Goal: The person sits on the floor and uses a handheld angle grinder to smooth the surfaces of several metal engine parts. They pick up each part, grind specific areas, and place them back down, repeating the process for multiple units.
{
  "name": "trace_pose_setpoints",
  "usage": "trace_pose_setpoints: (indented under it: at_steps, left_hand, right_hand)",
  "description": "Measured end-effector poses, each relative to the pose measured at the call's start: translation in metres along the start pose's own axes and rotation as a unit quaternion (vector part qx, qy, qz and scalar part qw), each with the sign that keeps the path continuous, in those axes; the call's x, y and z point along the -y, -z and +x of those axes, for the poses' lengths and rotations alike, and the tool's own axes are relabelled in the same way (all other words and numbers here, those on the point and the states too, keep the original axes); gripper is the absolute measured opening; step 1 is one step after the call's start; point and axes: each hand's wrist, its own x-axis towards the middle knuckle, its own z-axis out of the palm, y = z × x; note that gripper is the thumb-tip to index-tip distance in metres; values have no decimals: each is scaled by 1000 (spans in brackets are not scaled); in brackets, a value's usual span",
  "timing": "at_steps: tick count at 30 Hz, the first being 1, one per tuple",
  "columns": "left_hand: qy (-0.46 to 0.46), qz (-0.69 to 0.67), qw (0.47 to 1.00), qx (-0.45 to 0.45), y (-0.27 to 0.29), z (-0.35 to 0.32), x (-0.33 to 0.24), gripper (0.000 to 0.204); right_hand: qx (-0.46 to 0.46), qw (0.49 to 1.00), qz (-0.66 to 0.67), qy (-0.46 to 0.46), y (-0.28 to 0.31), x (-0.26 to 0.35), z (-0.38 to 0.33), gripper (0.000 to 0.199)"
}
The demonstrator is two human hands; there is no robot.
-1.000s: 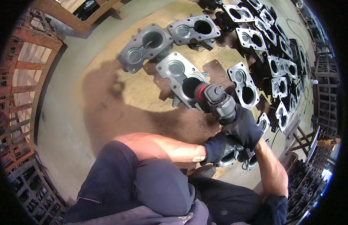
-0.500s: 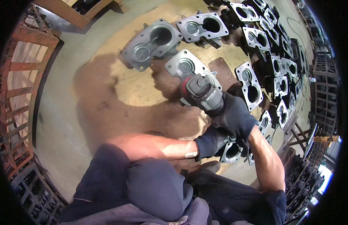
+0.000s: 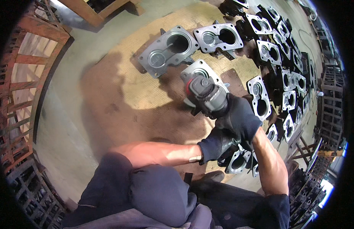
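Both my hands wear dark gloves and grip one angle grinder point(image 3: 212, 98), whose grey head has a red ring. My right hand point(image 3: 242, 119) wraps its body just behind the head. Farther back and lower, my left hand point(image 3: 218, 147) closes round the rear part, which is mostly hidden by the gloves. Beneath the grinder's head lies a flat-faced metal casting point(image 3: 201, 68) with round recesses and bolt holes. The head covers much of this casting's middle and near side; whether the disc touches it cannot be made out.
Beyond it lie two similar castings, one left point(image 3: 169, 49) and one right point(image 3: 218, 37). Several more stand in rows on the right, the nearest being one casting point(image 3: 258, 97). Another casting point(image 3: 238, 162) sits close by my feet. An orange metal rack point(image 3: 32, 59) borders the left.
The view has shifted, so the castings appear lower and farther right. Over the casting, the grinder's head has moved a little toward the far left. Both hands keep their grip.
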Motion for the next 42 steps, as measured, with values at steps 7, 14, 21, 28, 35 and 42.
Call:
trace_pose_setpoints:
  at_steps: [7, 14, 21, 28, 35, 42]
  left_hand:
    - [81, 0, 997, 21, 26, 27, -13, 42]
    - [-40, 215, 976, 20, 31, 13, -6, 44]
    - [-129, 111, 983, -62, 29, 51, 0, 17]
    - [22, -133, 989, -60, 4, 29, 1, 38]
    - [-9, 135, 991, 9, 24, 36, -31, 30]
    - [-36, 127, 991, 35, -6, 64, -13, 36]
  right_hand:
    - [-18, 1000, 5, 12, 15, 17, 30, 53]
    - [9, 999, -3, 37, 7, 15, 29, 54]
    - [-70, 996, 48, -6, 29, -3, 44, 51]
    - [-11, 999, 35, 7, 17, 6, 30, 56]
    - [-11, 999, 32, -16, 30, 3, 40, 55]
    - [-48, 998, 28, -26, 34, -36, 32, 49]
